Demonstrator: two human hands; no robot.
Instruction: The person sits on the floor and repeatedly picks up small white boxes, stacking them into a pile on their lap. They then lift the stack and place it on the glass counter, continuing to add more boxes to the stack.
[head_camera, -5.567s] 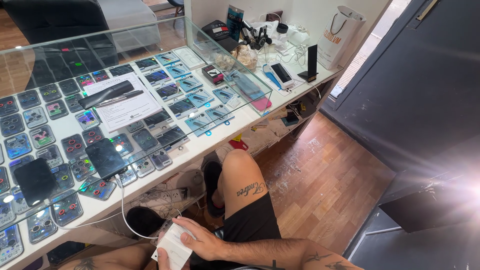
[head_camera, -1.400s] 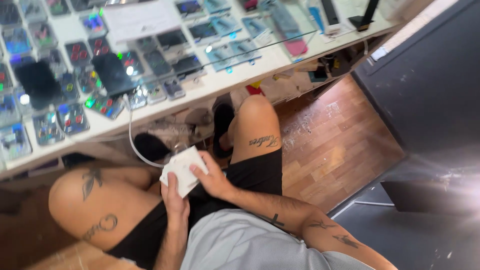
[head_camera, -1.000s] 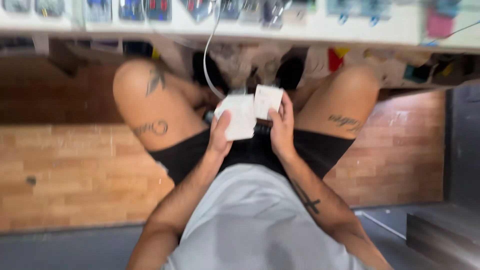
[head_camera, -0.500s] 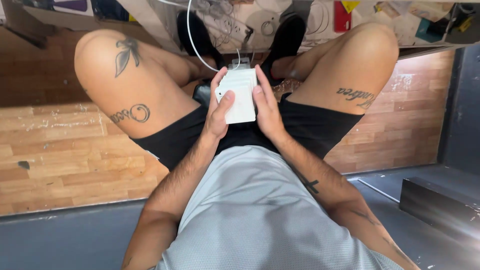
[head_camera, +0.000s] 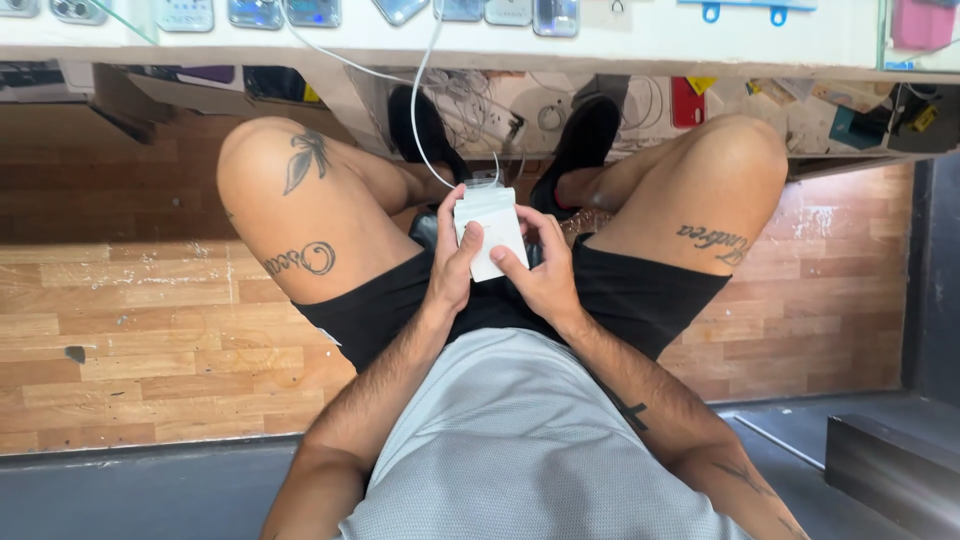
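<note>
I sit looking down at my lap. Both hands hold a small white box (head_camera: 492, 228) between my knees. My left hand (head_camera: 452, 262) grips its left side with the thumb on top. My right hand (head_camera: 540, 270) cups the right side, thumb pressed on the box's lower face. A white cable (head_camera: 418, 100) hangs from the counter above down to the top edge of the box. My legs in black shorts spread to either side, black shoes below the counter.
A white counter edge (head_camera: 640, 45) runs across the top, with phones (head_camera: 270, 10) lying on it. Under it are cables, a red item (head_camera: 686, 102) and clutter. Wooden floor (head_camera: 130, 330) lies left and right; a dark step (head_camera: 890, 460) at lower right.
The view swung from the phone-covered counter down to my lap. The white box, held lower left earlier, now sits centred between my knees in both hands, closed together.
</note>
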